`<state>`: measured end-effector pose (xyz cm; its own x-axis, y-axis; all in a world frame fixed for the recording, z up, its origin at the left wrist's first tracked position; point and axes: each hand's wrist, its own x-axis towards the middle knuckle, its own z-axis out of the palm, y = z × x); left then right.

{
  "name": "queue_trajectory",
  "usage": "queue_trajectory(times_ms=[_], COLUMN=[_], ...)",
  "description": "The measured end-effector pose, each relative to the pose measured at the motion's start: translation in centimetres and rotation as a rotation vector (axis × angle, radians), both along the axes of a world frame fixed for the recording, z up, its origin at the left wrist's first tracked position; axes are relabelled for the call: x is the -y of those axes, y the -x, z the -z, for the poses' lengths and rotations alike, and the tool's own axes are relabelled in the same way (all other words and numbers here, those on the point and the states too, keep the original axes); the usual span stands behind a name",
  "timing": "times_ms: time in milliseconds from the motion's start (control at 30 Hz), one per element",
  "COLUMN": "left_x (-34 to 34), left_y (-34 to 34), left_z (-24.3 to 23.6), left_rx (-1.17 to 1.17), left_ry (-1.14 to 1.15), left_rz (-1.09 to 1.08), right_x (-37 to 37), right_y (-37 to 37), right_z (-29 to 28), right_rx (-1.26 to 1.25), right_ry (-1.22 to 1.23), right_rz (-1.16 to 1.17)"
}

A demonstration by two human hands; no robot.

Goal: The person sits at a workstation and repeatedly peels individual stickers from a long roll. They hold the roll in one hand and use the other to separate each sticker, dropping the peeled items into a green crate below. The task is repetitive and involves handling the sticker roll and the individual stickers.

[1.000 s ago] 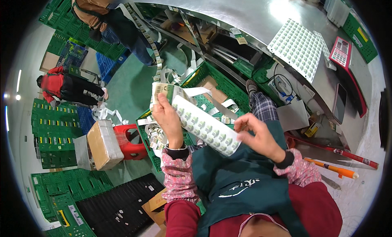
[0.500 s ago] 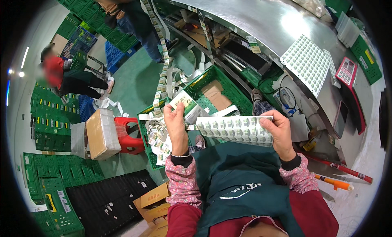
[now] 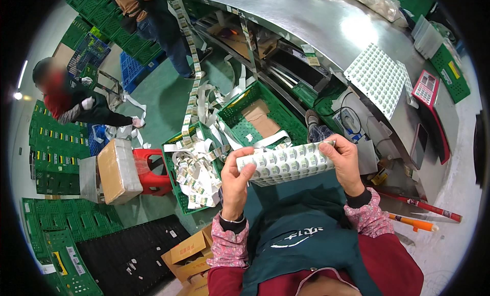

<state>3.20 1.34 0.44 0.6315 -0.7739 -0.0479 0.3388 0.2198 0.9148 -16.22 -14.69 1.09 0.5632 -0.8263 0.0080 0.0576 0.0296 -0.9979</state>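
Between my two hands stretches a white sheet of stickers, printed with rows of small grey-green round labels. Its left end is pinched by my left hand, thumb on top. At the other end, my right hand grips the upper right corner between thumb and fingers. The sheet is held at waist height above my dark green apron, slightly tilted. Beyond my left hand is a green crate heaped with loose label strips. Another green crate, holding a piece of brown cardboard, stands beyond the sheet.
A metal table runs along the right, bearing a larger sticker sheet and a red-edged device. A long label strip hangs toward the crate. A red stool and taped box stand left; two people are farther off.
My left hand has let go of a green-and-white printed piece, no longer visible, and now holds the sheet's left end. My right hand keeps its corner. The person at left has turned.
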Motion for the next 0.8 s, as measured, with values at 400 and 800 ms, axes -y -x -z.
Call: queue_trajectory(times_ms=[400,800], left_x=[0.4,0.4], left_y=[0.7,0.6], left_z=[1.3,3.3], left_rx=[0.206,0.319], left_ry=[0.024,-0.100], left_rz=[-0.314,-0.333], right_x=[-0.3,1.2], right_y=[-0.9,-0.3], right_z=[0.2,-0.3], right_rx=[0.096,0.107], right_ry=[0.029,-0.040], right_rz=[-0.029,-0.142])
